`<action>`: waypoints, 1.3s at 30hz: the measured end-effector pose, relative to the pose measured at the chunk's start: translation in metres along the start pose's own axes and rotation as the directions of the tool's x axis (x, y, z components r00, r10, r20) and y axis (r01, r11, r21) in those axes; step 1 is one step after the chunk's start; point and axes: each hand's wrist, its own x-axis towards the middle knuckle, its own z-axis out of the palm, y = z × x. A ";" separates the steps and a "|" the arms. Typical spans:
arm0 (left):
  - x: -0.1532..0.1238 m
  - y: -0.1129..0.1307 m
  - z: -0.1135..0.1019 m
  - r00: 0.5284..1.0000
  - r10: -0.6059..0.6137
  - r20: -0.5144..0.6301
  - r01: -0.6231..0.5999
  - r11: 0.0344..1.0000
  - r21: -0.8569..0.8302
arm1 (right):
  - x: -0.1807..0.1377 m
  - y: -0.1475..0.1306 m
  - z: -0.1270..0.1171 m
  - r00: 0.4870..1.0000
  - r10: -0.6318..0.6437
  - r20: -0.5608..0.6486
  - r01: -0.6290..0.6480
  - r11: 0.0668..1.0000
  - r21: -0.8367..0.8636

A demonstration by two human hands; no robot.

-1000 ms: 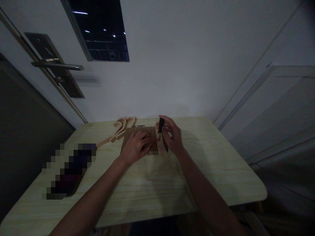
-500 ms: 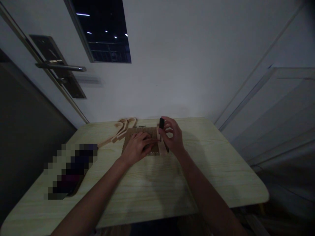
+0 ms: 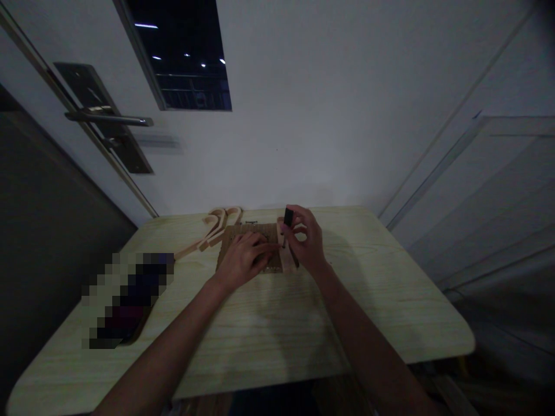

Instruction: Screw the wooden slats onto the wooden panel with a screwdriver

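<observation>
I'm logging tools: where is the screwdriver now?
In the head view, just right of centre: the screwdriver is in the right hand, over the pale wooden strip, beside the left hand.

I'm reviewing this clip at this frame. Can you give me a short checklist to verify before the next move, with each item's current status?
1. Black-handled screwdriver in hand: ok, the right hand grips its handle with the fingers.
2. Screwdriver tip seated in a screw: cannot tell, too small and dark.
3. Wooden strip steadied: cannot tell; a finger of the left hand reaches to it, but pressure does not show.
4. Cardboard covered by a hand: ok, the left hand lies on it.
5. Hook-shaped wooden pieces away from the screwdriver: ok, they lie off to the left.
6. Lighting: not ok, the view is dim.
</observation>
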 end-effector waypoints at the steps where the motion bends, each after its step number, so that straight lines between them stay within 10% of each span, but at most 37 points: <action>1: 0.000 0.000 0.000 1.000 -0.001 -0.001 0.001 1.000 -0.004 | 0.000 -0.001 -0.001 1.000 -0.006 0.010 0.006 1.000 0.003; 39: 0.000 -0.001 0.000 1.000 0.009 0.018 -0.009 1.000 -0.007 | 0.001 -0.001 -0.002 0.998 0.011 0.061 -0.012 1.000 0.018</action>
